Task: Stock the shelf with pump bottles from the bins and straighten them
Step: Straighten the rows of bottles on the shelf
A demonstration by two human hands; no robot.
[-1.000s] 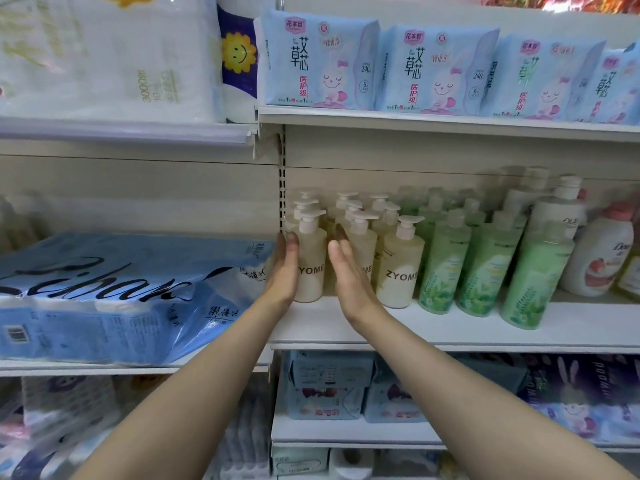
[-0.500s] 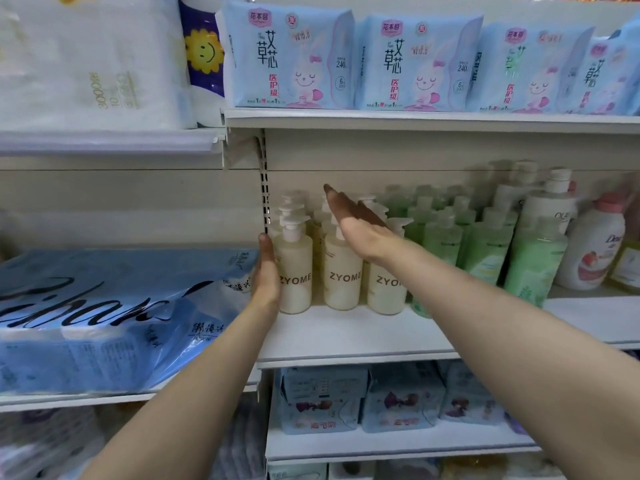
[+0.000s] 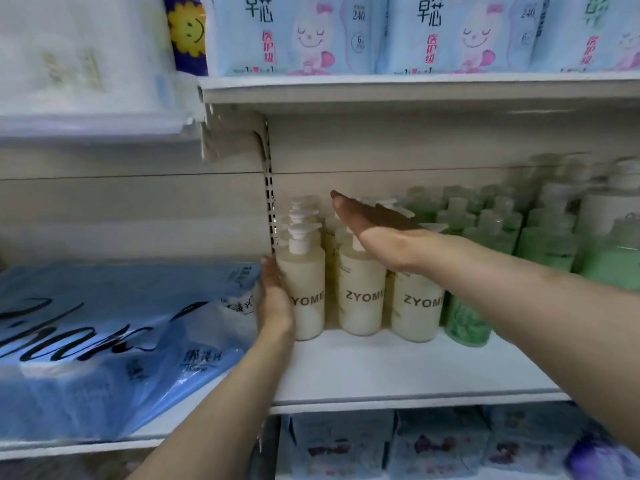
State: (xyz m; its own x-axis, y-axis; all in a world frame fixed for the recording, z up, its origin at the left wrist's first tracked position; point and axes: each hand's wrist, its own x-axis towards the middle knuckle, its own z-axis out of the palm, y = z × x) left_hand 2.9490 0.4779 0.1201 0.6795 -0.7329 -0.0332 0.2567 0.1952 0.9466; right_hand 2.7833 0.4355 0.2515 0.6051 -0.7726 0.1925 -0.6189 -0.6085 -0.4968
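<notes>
Your left hand [image 3: 273, 303] presses flat against the leftmost cream bottle [image 3: 304, 289]; your right hand [image 3: 377, 226], fingers straight, lies over the pump heads [image 3: 303, 216].

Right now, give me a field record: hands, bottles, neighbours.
left hand: flat against left side of the front-left cream bottle
right hand: fingers straight, palm down over the pump tops of the middle rows
cream bottles: three front bottles upright, ZYOME labels forward, more behind
green bottles: right of the cream ones
blue pack: left, next bay
shelf: front strip bare
</notes>
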